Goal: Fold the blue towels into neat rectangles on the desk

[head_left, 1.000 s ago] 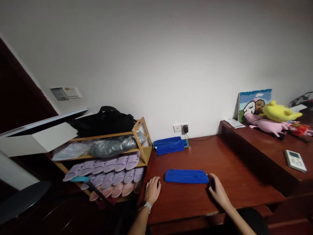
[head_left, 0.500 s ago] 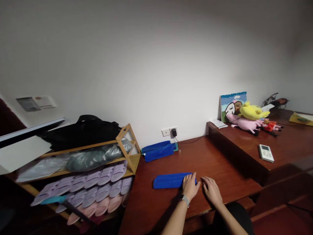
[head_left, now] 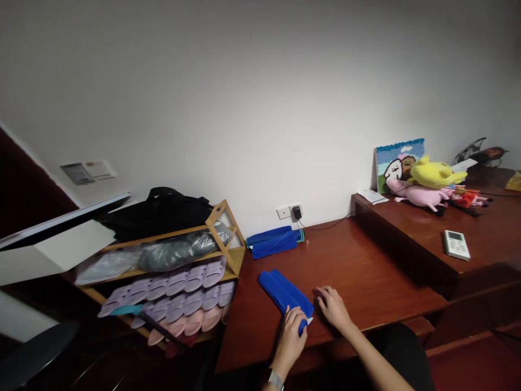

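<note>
A folded blue cloth (head_left: pixel 283 289) lies slantwise on the reddish-brown desk (head_left: pixel 345 260). My left hand (head_left: pixel 293 328), with a watch on its wrist, is closed on the cloth's near right end, where a bit of blue and a small white tag show by the fingers. To the right of the cloth, my right hand (head_left: pixel 331 308) is apart from it, fingers spread over the desk top and holding nothing. Against the wall lie more folded blue cloths (head_left: pixel 274 243), one with a green edge.
At the left stands a wooden rack (head_left: pixel 236 259) with purple and pink slippers (head_left: pixel 195 277) and a black bag (head_left: pixel 158 213). A raised desk section at the right holds plush toys (head_left: pixel 433 172) and a white remote (head_left: pixel 456 245). A plug (head_left: pixel 297 212) trails a cable.
The near cloth has turned from level to slanting, its right end now closer to me. My left hand has moved down and left with that end. The whole view has shifted slightly.
</note>
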{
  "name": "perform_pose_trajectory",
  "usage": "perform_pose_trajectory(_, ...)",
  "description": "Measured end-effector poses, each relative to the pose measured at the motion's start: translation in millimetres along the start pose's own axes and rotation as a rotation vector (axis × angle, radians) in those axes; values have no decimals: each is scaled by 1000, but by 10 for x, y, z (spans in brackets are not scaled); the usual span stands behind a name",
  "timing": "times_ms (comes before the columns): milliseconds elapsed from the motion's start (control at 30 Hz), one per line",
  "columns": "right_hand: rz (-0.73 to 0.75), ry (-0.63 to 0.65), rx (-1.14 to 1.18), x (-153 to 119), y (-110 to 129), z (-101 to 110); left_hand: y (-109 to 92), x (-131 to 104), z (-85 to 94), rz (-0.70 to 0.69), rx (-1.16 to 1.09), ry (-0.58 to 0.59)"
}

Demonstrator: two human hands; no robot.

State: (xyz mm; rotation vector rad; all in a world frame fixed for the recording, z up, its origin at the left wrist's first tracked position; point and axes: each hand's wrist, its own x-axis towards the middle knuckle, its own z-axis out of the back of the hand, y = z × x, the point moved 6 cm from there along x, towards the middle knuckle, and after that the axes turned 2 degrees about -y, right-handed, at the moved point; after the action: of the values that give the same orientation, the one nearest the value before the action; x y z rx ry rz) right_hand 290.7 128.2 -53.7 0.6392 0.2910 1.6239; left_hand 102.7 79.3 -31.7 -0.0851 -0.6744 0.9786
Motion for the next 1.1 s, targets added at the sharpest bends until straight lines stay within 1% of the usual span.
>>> perform_pose_trajectory(67,40,88,64,-19,232,-171,43,-94,40,29,19,-38)
perform_pose_trajectory(100,53,112,79,-43,315,-238,72,-141,54,46,30,-54)
perform_pose_trajectory(167,48,121,117,-103,398,-322,144,-234,79,84,48,-76)
perform_pose_trajectory(267,-7,101,361,-176,382,-359,249,-354,110,142,38,-90)
perform_pose_trajectory(367,-72,97,622,-191,320,-372,301,-432,152,182,16,-133)
perform_pose_trajectory(433,-113,108,708,-188,297,-403,298,-460,171,196,8,-153)
perform_pose_trajectory(500,-144,122,776,-194,304,-454,271,-469,172,206,6,-142)
perform_pose_trajectory(600,-199,153,976,-232,354,-548,198,-445,182,216,37,-117)
perform_pose_trajectory(667,-233,157,1136,-259,403,-581,130,-395,196,195,68,-112)
perform_pose_trajectory(767,-215,118,1233,-273,499,-537,71,-280,191,157,47,-85)
perform_pose_trajectory(833,-172,91,1253,-276,576,-482,113,-199,187,188,-36,-67)
perform_pose_trajectory(900,-138,78,1282,-291,654,-450,200,-125,198,238,-169,-52)
perform_pose_trajectory(967,-141,64,1327,-323,715,-460,292,-56,227,279,-320,-36)
perform_pose_trajectory(1033,-164,18,1371,-366,761,-488,379,10,270,335,-449,-24)
perform_pose_trajectory(1100,-160,-57,1361,-413,807,-496,451,73,306,410,-573,-19)
